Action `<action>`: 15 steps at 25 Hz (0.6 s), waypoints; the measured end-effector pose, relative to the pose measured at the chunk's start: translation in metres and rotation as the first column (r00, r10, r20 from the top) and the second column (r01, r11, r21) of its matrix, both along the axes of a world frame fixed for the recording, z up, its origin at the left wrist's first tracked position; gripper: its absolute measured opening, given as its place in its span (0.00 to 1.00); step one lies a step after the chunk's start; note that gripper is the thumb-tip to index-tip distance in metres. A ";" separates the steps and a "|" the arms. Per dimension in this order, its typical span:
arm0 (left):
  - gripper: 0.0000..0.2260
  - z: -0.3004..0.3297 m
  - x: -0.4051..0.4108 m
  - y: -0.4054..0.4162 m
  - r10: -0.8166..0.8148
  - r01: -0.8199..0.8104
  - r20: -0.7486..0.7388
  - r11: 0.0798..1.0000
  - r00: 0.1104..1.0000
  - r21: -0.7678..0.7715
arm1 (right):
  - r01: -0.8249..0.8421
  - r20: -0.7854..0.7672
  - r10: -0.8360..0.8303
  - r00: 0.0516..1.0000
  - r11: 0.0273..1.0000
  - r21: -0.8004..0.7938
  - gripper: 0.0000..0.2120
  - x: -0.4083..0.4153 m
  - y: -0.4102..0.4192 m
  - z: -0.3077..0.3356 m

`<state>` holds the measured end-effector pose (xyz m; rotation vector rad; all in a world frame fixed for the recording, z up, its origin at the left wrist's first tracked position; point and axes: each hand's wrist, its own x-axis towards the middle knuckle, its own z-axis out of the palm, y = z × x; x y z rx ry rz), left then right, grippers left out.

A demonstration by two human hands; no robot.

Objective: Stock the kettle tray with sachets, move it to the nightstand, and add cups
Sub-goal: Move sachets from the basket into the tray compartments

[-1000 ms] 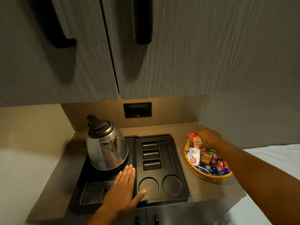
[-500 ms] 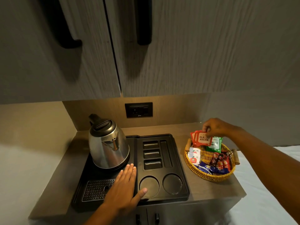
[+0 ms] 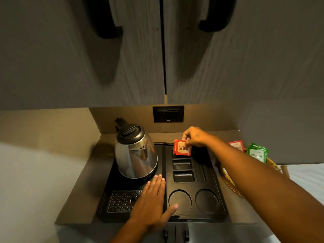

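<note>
A black kettle tray [image 3: 217,199] lies on the counter with a steel kettle [image 3: 135,155] on its left side. My right hand [image 3: 194,137] pinches red "Classic Assam" sachets [image 3: 182,148] upright over the rearmost of three small rectangular slots; the two nearer slots [image 3: 183,176] hold nothing. Two round cup recesses [image 3: 206,201] at the tray's front stand bare. My left hand [image 3: 154,202] rests flat on the tray, fingers spread, between the drip grille and the left recess. A wicker basket [image 3: 229,183] at the right holds red [image 3: 236,145] and green sachets [image 3: 257,153], partly hidden by my right forearm.
Two cabinet doors with black handles [image 3: 108,23] hang overhead. A black wall socket [image 3: 168,114] sits behind the tray. White bedding [image 3: 306,174] lies at the right beyond the counter edge. A drip grille [image 3: 122,200] fills the tray's front left.
My right hand lifted red sachets out of the basket and carried them left to the tray's rearmost slot. My left hand stayed flat on the tray.
</note>
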<state>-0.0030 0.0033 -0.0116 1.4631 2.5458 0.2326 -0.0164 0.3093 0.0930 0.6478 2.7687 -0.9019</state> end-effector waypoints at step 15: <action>0.44 -0.005 -0.003 0.003 0.000 0.001 0.009 0.999 1.000 -0.039 | 0.356 -0.355 -0.244 0.902 0.886 0.296 0.22 0.077 0.045 -0.033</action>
